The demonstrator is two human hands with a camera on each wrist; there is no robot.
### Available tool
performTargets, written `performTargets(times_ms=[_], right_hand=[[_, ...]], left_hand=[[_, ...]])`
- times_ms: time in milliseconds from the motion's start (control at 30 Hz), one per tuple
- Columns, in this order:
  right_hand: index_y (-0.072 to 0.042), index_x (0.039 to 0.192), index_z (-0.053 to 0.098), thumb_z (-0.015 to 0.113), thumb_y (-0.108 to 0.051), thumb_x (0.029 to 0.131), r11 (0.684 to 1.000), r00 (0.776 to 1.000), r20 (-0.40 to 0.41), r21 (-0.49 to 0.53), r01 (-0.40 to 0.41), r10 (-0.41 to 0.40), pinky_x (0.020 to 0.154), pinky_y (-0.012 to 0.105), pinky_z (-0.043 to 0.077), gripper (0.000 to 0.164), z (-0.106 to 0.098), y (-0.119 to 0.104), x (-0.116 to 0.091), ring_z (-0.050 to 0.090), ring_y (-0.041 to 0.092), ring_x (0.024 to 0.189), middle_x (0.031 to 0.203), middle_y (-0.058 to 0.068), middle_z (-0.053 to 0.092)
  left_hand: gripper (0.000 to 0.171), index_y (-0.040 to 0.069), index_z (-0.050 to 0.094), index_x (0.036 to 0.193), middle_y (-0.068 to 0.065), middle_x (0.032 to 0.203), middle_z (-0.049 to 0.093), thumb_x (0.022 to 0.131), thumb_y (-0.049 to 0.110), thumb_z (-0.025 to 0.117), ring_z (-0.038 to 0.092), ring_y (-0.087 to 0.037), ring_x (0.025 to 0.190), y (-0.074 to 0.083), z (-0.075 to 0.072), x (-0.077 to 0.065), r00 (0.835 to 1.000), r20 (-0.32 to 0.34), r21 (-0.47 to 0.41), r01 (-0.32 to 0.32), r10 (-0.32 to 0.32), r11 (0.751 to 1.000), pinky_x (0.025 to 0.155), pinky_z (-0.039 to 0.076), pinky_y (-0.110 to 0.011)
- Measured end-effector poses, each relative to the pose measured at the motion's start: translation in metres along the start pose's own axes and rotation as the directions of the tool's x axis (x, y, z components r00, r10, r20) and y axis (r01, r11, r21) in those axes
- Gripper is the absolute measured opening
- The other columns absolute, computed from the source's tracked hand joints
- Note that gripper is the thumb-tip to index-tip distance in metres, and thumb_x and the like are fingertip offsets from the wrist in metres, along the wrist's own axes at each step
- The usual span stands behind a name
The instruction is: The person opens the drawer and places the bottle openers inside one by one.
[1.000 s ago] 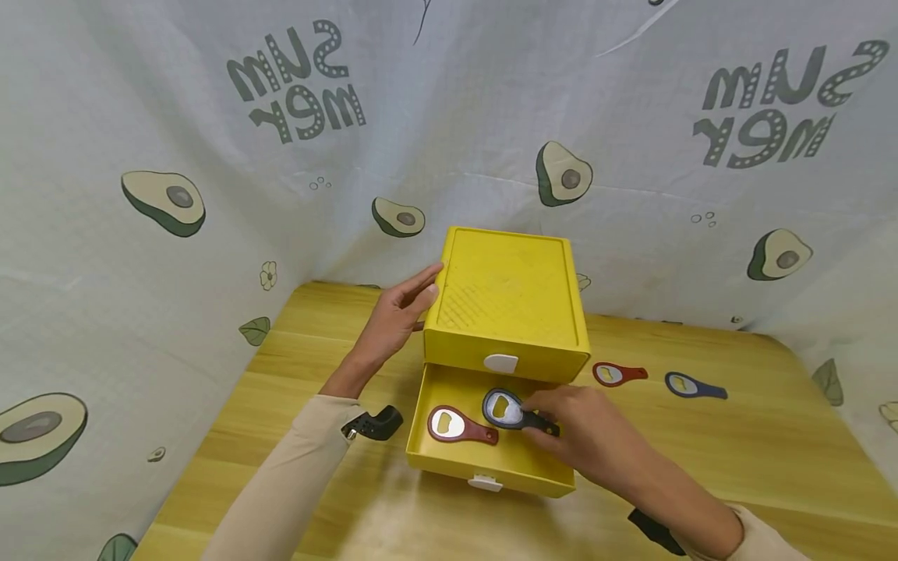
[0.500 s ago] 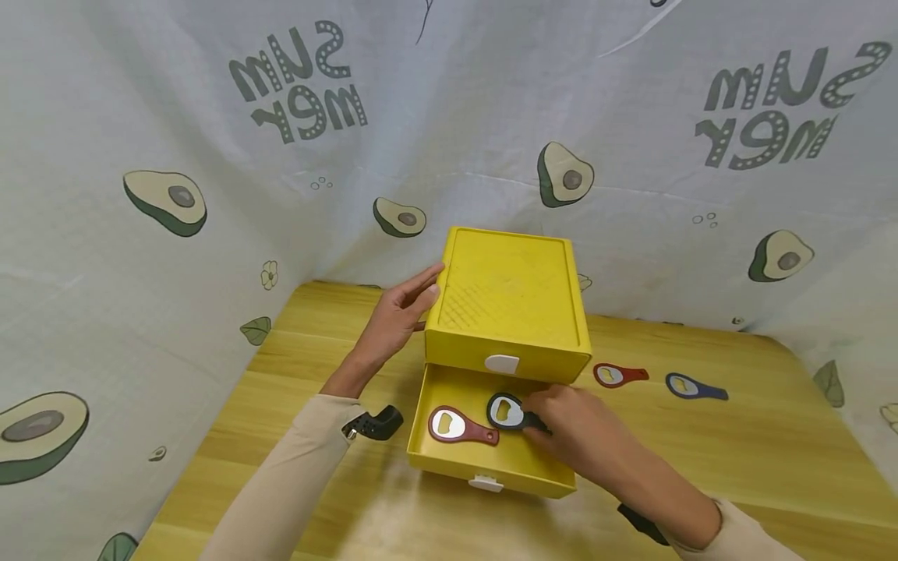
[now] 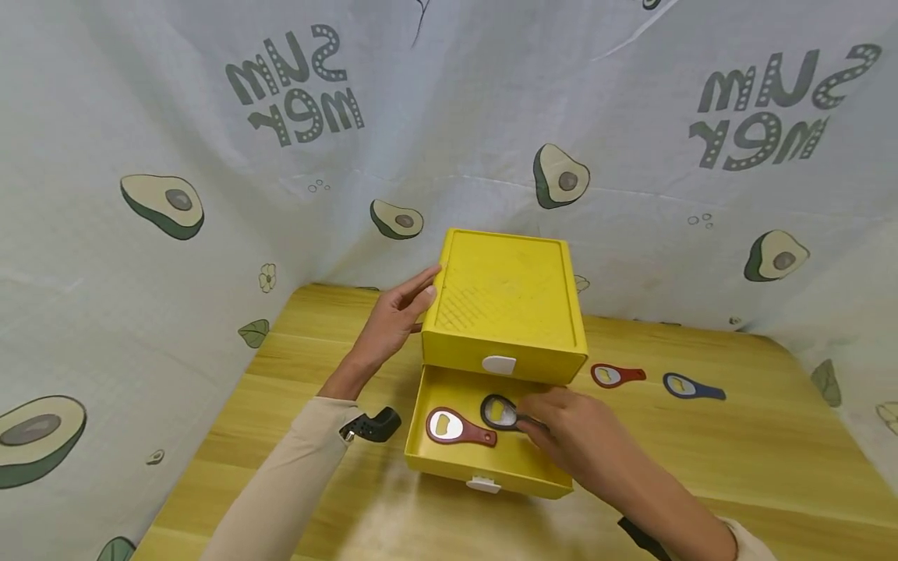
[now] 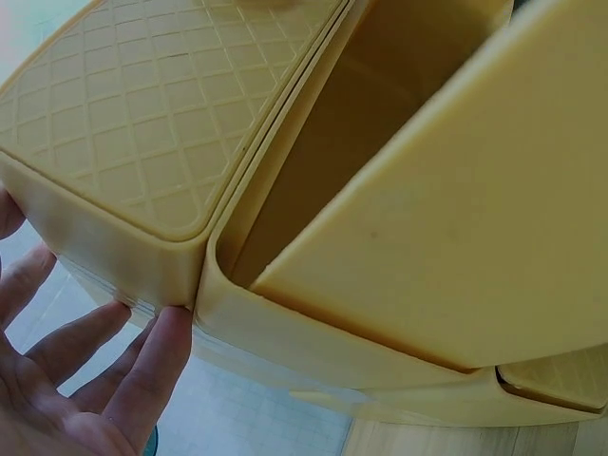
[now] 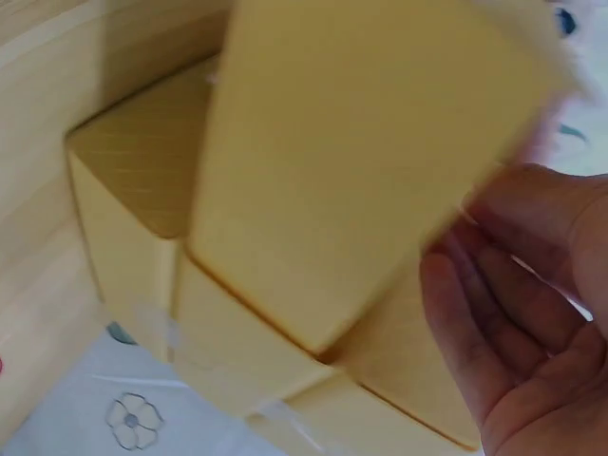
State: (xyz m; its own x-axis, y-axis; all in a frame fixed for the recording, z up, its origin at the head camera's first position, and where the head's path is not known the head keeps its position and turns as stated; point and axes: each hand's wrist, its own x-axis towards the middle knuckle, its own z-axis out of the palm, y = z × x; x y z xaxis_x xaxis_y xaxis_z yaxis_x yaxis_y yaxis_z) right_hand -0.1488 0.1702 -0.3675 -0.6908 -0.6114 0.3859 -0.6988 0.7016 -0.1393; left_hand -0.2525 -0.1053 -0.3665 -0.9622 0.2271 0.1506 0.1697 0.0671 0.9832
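Note:
A yellow two-drawer cabinet [image 3: 508,292] stands on the table with its lower drawer [image 3: 456,461] pulled out. My left hand [image 3: 393,315] rests its extended fingers against the cabinet's left side; in the left wrist view the fingertips touch the wall [image 4: 123,261]. Inside the drawer, my right hand [image 3: 578,428] pinches the handle of a black bottle opener [image 3: 489,425], whose ring-shaped head shows while the fingers cover most of its handle. Left of it lies a red bottle opener [image 3: 480,435]. In the right wrist view, the thumb and fingers are at the drawer's edge and the opener is hidden.
Right of the cabinet, another red bottle opener [image 3: 634,375] and a blue bottle opener [image 3: 708,392] lie on the wooden table [image 3: 758,444]. A white curtain [image 3: 463,117] with avocado prints hangs behind. The upper drawer [image 3: 456,351] is closed.
My right hand's fingers have moved further over the black bottle opener's handle, which showed past the fingers a second ago. My left hand and the cabinet keep their places.

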Motion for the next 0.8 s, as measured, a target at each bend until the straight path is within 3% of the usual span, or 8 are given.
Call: performTargets(times_ms=[67, 233, 267, 333, 567, 800], right_hand=[[-0.02, 0.092, 0.075, 0.077, -0.027, 0.089, 0.998, 0.995, -0.093, 0.051, 0.047, -0.042, 0.06, 0.018, 0.051, 0.007, -0.005, -0.004, -0.007, 0.061, 0.0, 0.073, 0.083, -0.014, 0.07], [-0.02, 0.095, 0.077, 0.044, -0.042, 0.105, 0.983, 0.954, -0.267, 0.082, 0.165, -0.137, 0.061, 0.014, 0.053, 0.041, -0.013, -0.015, -0.023, 0.068, 0.004, 0.073, 0.086, -0.01, 0.074], [-0.019, 0.095, 0.077, 0.044, -0.042, 0.105, 0.98, 0.948, -0.282, 0.082, 0.18, -0.15, 0.061, 0.013, 0.053, 0.041, -0.014, -0.017, -0.026, 0.068, 0.004, 0.072, 0.086, -0.01, 0.074], [-0.018, 0.095, 0.076, 0.045, -0.039, 0.106, 0.974, 0.942, -0.288, 0.093, 0.208, -0.174, 0.061, 0.012, 0.052, 0.04, -0.015, -0.023, -0.033, 0.067, 0.003, 0.071, 0.086, -0.01, 0.073], [-0.025, 0.094, 0.075, 0.045, -0.044, 0.103, 0.981, 0.981, -0.157, 0.138, 0.135, -0.113, 0.063, 0.005, 0.048, 0.037, -0.008, -0.046, -0.053, 0.058, -0.007, 0.072, 0.084, -0.017, 0.068], [-0.024, 0.088, 0.073, 0.048, -0.043, 0.103, 0.985, 0.967, -0.244, 0.136, 0.103, -0.067, 0.058, 0.008, 0.048, 0.035, 0.022, -0.053, -0.064, 0.061, -0.006, 0.068, 0.078, -0.015, 0.07]], left_hand=[[0.046, 0.03, 0.045, 0.152, 0.001, 0.156, 0.045, 0.107, 0.032, 0.05, 0.055, -0.025, 0.133, 0.0, 0.0, 0.0, 1.0, -0.004, 0.006, 0.002, -0.002, 1.0, 0.097, 0.055, -0.044], [0.046, 0.03, 0.045, 0.152, 0.0, 0.156, 0.045, 0.107, 0.031, 0.05, 0.054, -0.025, 0.133, -0.001, 0.0, 0.0, 1.0, -0.005, -0.005, 0.005, -0.005, 1.0, 0.096, 0.055, -0.043], [0.046, 0.029, 0.045, 0.152, 0.0, 0.156, 0.044, 0.107, 0.031, 0.05, 0.054, -0.025, 0.133, -0.001, 0.0, 0.0, 1.0, -0.004, -0.01, 0.004, -0.004, 1.0, 0.096, 0.055, -0.043], [0.046, 0.029, 0.045, 0.152, 0.0, 0.156, 0.044, 0.107, 0.03, 0.05, 0.054, -0.025, 0.134, -0.002, 0.0, 0.0, 1.0, -0.004, -0.013, 0.003, -0.003, 1.0, 0.096, 0.055, -0.042], [0.046, 0.029, 0.045, 0.152, 0.0, 0.156, 0.044, 0.107, 0.03, 0.05, 0.055, -0.026, 0.133, -0.001, 0.001, -0.001, 1.0, -0.009, -0.006, 0.008, -0.008, 1.0, 0.095, 0.056, -0.042], [0.046, 0.029, 0.044, 0.153, 0.0, 0.156, 0.044, 0.107, 0.031, 0.05, 0.054, -0.024, 0.133, -0.001, 0.001, -0.001, 1.0, -0.006, 0.001, -0.001, 0.001, 1.0, 0.095, 0.056, -0.041]])
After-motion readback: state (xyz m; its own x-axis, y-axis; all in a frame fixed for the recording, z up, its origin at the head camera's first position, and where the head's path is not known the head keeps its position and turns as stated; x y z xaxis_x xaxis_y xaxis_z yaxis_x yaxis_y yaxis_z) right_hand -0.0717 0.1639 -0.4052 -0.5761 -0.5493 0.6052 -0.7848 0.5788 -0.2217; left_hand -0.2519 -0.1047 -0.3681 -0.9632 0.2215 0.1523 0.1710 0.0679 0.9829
